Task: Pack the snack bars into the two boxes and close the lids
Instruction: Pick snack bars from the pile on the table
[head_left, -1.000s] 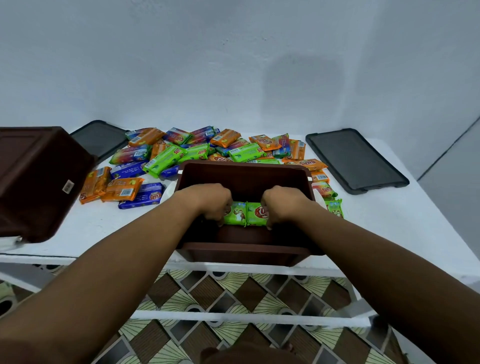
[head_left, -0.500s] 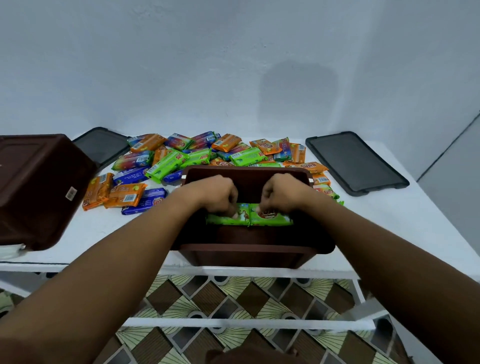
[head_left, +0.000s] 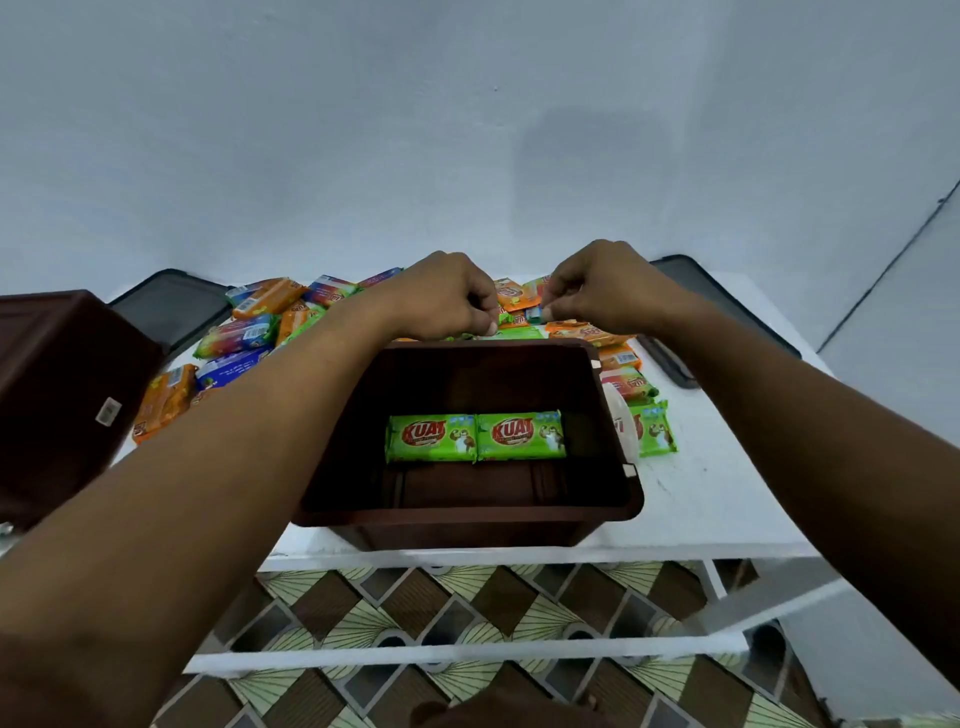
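Landmark: the open dark brown plastic box (head_left: 467, 512) at the near edge of the white table (head_left: 717, 499). On its floor 2 green foil-wrapped snack bars (head_left: 431, 437) lie flat, labels up, end to end and touching.

Behind the box's far wall is the pile of loose orange, green and blue snack bars (head_left: 249, 332). We judge the step to be fetching the next bars from it.

Pose: both forearms pass over the box, wrists dipped, knuckles up.
- left hand (head_left: 441, 296): fingers curled tight, thumb and fingertips nipping a green wrapper (head_left: 503, 317).
- right hand (head_left: 602, 291): likewise curled, nipping a blue-ended wrapper (head_left: 535, 314).

Both grips are small in view; we cannot tell whether whole bars are held.

To do it well, we would:
- take each bar by its body, not the crimped end;
- lift clear of the far rim;
- lay both flat beside the 2 already in, edges flush.

Second brown box (head_left: 62, 395) left of the landmark, tilted. 2 dark flat lids (head_left: 166, 306) behind it, left and right.
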